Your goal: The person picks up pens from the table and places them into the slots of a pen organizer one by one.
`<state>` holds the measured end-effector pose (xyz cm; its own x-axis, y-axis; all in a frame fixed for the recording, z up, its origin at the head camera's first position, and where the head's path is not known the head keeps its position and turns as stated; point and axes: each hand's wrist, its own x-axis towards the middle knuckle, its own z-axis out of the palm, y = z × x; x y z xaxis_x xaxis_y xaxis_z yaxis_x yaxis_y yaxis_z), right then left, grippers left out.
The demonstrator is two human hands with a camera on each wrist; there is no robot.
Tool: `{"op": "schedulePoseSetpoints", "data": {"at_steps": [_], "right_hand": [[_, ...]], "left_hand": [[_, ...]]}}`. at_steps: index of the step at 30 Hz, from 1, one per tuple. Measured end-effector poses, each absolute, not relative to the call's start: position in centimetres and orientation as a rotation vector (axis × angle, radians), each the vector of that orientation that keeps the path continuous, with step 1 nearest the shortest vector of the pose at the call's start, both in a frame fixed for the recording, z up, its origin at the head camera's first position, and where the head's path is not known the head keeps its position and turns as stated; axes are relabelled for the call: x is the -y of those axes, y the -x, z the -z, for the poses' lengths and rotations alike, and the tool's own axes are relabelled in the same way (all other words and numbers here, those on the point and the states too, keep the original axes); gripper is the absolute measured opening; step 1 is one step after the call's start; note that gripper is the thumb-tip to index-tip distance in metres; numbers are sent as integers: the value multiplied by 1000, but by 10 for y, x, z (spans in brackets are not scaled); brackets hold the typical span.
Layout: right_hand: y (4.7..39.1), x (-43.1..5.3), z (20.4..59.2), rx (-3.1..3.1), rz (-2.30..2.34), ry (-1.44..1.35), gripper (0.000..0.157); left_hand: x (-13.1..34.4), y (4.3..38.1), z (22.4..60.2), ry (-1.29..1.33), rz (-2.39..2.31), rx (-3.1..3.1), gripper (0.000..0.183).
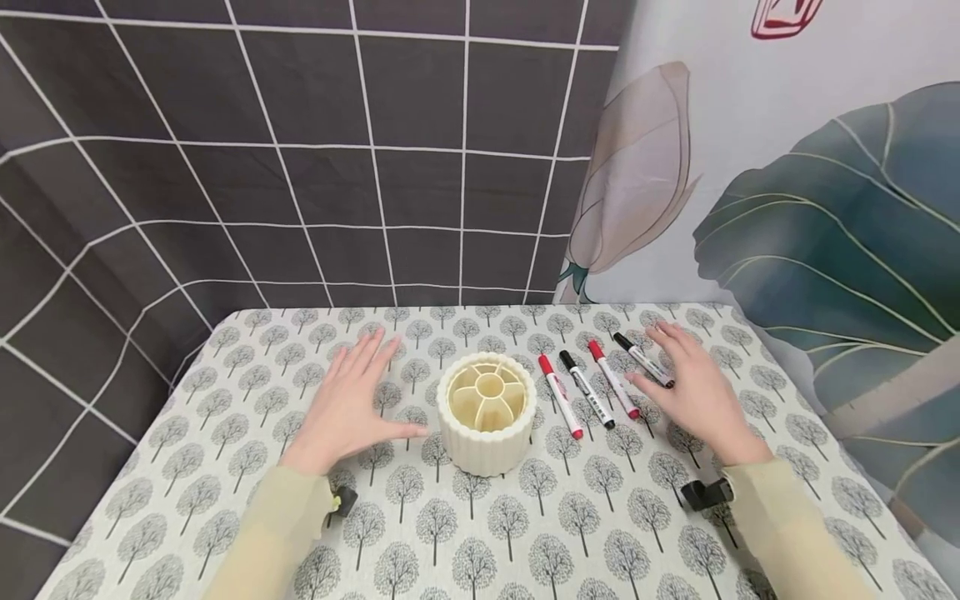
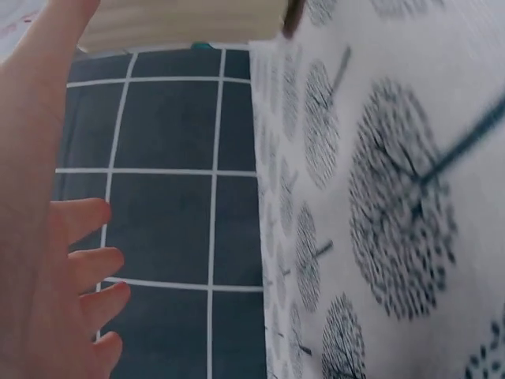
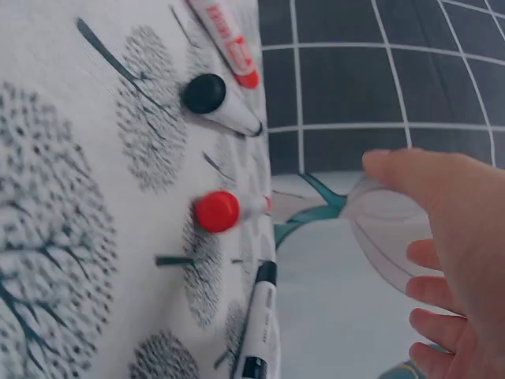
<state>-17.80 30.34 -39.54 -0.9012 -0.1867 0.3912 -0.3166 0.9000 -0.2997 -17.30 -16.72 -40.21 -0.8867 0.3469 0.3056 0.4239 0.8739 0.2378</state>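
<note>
A cream, round pen holder (image 1: 487,454) with a ribbed wall stands upright at the middle of the table; dividers split its inside around a central ring. My left hand (image 1: 348,404) is spread to its left, thumb pointing at its wall, holding nothing. Right of the holder lie several whiteboard markers in a slanted row: a red one (image 1: 560,396), a black one (image 1: 587,389), another red one (image 1: 613,379) and another black one (image 1: 643,360). Beside the last black marker, my right hand (image 1: 693,396) has its fingers extended and holds nothing. In the right wrist view its thumb and fingers are apart.
A white cloth with grey trees covers the table (image 1: 405,533). Behind it hangs a dark curtain (image 1: 420,192) with a white grid, and at the right a pale curtain (image 1: 727,142) with flower and leaf prints. Black straps (image 1: 705,495) sit at my wrists.
</note>
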Motion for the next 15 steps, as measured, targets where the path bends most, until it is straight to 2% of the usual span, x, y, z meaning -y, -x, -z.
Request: {"op": "schedulePoseSetpoints", "data": {"at_steps": [15], "right_hand": [[180, -345, 392, 2753, -670, -209, 56]], "left_hand": [[128, 155, 381, 651, 1004, 2726, 123]]}}
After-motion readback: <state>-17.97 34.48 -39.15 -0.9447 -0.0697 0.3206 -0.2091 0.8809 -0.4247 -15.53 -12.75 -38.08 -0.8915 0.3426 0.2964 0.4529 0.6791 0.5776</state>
